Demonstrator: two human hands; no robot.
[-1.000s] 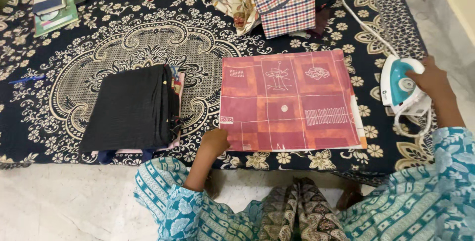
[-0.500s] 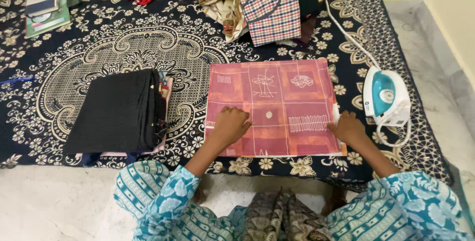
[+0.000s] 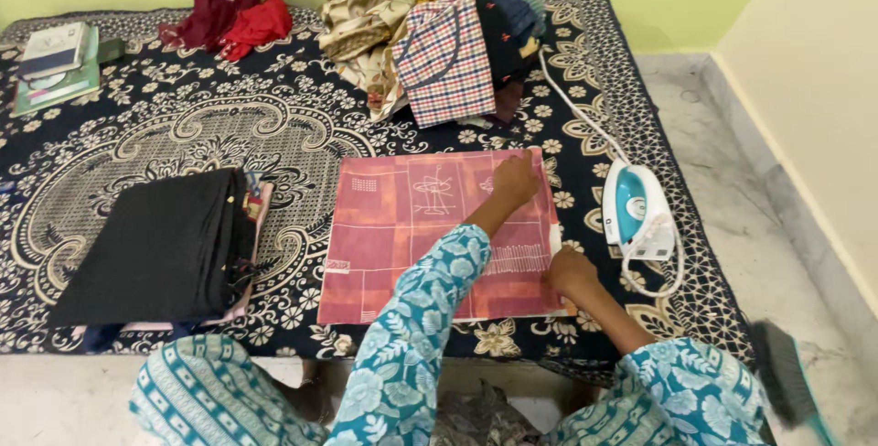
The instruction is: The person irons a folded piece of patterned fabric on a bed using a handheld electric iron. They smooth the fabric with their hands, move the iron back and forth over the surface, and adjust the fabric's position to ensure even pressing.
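Both hands lie flat and open along the red cloth's (image 3: 412, 236) right edge, left hand (image 3: 515, 181) at the far corner, right hand (image 3: 569, 270) near the front.

Matt red patterned cloth (image 3: 402, 226) lies on a woven printed bedspread (image 3: 165, 135); beside the cloth, the iron (image 3: 636, 213) has glossy white-and-teal plastic casing.

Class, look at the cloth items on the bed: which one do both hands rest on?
The flat reddish-pink patterned cloth, spread out beside the iron. The black folded stack and the crumpled heaps at the far edge lie untouched.
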